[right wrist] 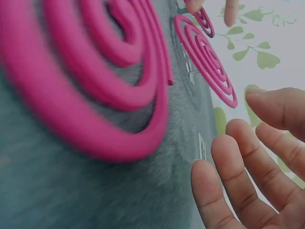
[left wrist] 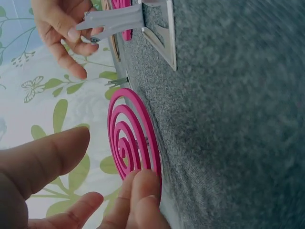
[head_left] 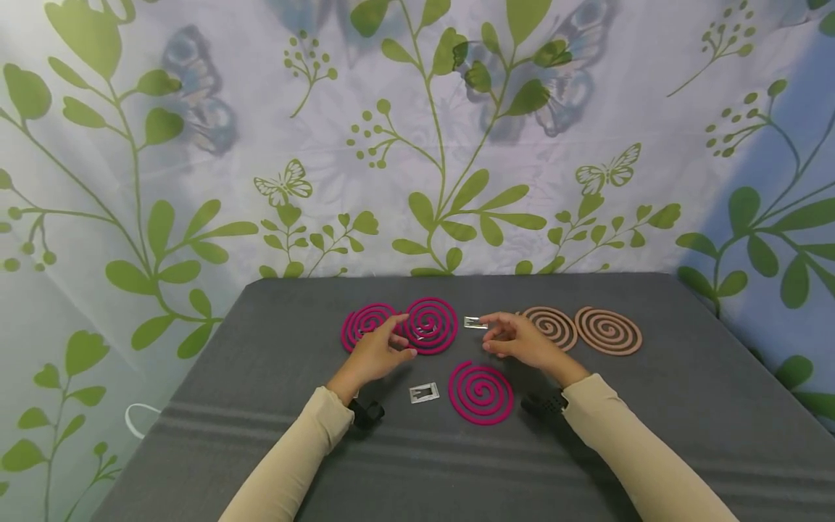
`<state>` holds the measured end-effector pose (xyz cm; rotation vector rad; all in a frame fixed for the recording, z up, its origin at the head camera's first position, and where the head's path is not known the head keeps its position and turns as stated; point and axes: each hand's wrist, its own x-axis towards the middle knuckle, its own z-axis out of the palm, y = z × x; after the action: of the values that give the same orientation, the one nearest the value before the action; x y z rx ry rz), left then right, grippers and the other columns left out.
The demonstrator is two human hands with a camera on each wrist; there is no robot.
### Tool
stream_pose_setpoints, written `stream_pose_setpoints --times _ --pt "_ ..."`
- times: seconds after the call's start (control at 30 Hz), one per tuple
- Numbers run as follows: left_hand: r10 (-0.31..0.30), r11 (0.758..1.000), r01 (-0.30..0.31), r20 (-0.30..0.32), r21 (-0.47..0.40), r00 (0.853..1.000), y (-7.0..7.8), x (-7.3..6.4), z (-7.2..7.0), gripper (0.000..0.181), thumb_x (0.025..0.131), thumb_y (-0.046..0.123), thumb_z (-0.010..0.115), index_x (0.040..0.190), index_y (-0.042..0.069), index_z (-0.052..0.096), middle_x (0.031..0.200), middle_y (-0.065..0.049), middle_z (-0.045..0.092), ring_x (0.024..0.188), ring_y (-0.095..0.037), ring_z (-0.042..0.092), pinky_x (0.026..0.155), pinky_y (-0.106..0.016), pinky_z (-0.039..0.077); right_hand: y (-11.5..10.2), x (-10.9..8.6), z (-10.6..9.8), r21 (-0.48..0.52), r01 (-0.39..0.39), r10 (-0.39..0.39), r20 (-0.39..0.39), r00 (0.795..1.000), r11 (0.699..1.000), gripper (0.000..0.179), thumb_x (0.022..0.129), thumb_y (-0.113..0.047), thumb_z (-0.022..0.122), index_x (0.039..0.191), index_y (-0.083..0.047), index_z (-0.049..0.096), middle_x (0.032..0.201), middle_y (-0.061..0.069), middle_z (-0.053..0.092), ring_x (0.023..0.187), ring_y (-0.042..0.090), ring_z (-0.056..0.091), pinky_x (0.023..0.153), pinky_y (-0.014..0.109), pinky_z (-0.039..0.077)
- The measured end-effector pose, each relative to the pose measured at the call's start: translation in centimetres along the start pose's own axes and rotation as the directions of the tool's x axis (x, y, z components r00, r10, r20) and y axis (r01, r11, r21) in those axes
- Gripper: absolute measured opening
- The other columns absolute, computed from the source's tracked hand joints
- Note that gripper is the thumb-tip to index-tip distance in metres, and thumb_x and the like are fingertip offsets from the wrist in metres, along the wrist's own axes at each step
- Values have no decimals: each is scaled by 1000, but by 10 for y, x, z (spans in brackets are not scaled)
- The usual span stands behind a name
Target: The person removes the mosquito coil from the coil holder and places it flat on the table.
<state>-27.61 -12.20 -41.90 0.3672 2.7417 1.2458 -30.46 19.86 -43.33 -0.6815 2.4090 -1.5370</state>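
With 12 o'clock taken as straight away from the person, the far metal stand [head_left: 475,323] is found at about 10 o'clock from the right hand [head_left: 525,344], just beside its fingertips; its long axis is laid roughly from 9 to 3. It is reached more nearly by this hand than by the left hand [head_left: 375,354]. The right hand's fingers are loosely bent and parted, with nothing held; whether the stand is touched cannot be told.

The middle pink coil [head_left: 428,323] is placed at 2 o'clock from the left hand and 9 o'clock from the far metal stand. The left thumb is kept well apart from the fingers, so no grip is seen, and contact with the coil's rim cannot be confirmed.

On the desk [head_left: 391,464], the near metal stand [head_left: 425,394] is set at 4 o'clock from the left hand, the near pink coil [head_left: 481,392] at 7 from the right.
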Motion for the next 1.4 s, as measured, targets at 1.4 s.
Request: stream_pose_setpoints --times 1.4 --pt "-96 994 99 65 -40 993 3 0 -1 83 101 22 79 168 1 35 140 -25 68 86 -25 78 89 -47 62 -13 61 38 -7 -252 252 6 968 968 71 99 2 76 162 1 42 92 5 67 80 15 67 73 31 58"
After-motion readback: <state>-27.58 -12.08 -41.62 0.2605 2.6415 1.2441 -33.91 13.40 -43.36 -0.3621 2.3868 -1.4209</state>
